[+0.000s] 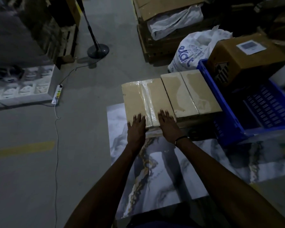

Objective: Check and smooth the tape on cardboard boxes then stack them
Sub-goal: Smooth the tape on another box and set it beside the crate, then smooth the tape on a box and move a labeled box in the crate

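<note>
At the centre of the view, on a marble-patterned worktop point(163, 170), lies a flat cardboard box point(146, 97) with a strip of clear tape point(148, 99) running down its middle from 12 to 6 o'clock. Both hands lie on its near edge, one on either side of the tape. The left hand point(136, 127) rests flat with fingers straight and spread, its grip open and holding nothing. The right hand point(168, 125), a dark band at its wrist, also lies flat with fingers extended, grip open, pressing the cardboard just beside the tape.

Touching the box at 3 o'clock is a second taped box point(191, 92) of similar size. Further toward 3 o'clock stands a blue plastic crate point(229, 116), with a brown carton point(247, 58) bearing a white label sitting over its far end. At 1 o'clock a white printed sack point(192, 51) rests on the floor. At 9 o'clock a power strip point(57, 94) lies on the concrete floor, and at 11 o'clock is the round base of a stand point(98, 50).
</note>
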`<control>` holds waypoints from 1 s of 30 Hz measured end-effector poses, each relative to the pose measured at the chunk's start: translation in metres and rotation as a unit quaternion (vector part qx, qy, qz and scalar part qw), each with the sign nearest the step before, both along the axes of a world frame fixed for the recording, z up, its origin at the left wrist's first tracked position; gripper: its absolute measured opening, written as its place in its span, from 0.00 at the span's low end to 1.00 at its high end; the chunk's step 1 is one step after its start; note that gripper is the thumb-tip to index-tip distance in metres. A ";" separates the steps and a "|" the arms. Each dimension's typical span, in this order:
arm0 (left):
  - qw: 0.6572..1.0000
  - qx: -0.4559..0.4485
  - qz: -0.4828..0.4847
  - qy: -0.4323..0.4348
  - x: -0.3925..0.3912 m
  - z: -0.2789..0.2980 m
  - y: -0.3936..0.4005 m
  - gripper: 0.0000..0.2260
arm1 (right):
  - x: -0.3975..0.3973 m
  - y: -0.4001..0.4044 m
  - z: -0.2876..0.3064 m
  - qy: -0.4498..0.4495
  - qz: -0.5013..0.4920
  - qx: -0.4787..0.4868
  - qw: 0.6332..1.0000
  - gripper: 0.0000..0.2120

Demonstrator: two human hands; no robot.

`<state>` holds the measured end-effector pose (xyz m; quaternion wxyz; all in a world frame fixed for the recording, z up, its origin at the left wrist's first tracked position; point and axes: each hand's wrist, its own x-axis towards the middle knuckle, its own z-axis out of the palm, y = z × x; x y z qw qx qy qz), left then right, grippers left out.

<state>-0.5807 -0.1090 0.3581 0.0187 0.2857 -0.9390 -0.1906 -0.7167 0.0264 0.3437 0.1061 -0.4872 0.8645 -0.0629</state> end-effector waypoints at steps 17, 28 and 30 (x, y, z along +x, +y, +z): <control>0.959 0.101 0.138 0.224 0.045 0.032 0.018 0.19 | 0.011 0.014 0.035 -0.145 -0.005 -0.229 0.963 0.24; 0.840 0.094 0.428 0.320 0.187 0.022 0.144 0.07 | 0.136 0.034 0.029 -0.336 0.161 -0.151 0.916 0.09; 0.816 0.093 0.478 0.310 0.222 0.011 0.170 0.06 | 0.170 0.038 0.024 -0.367 0.193 -0.105 0.904 0.09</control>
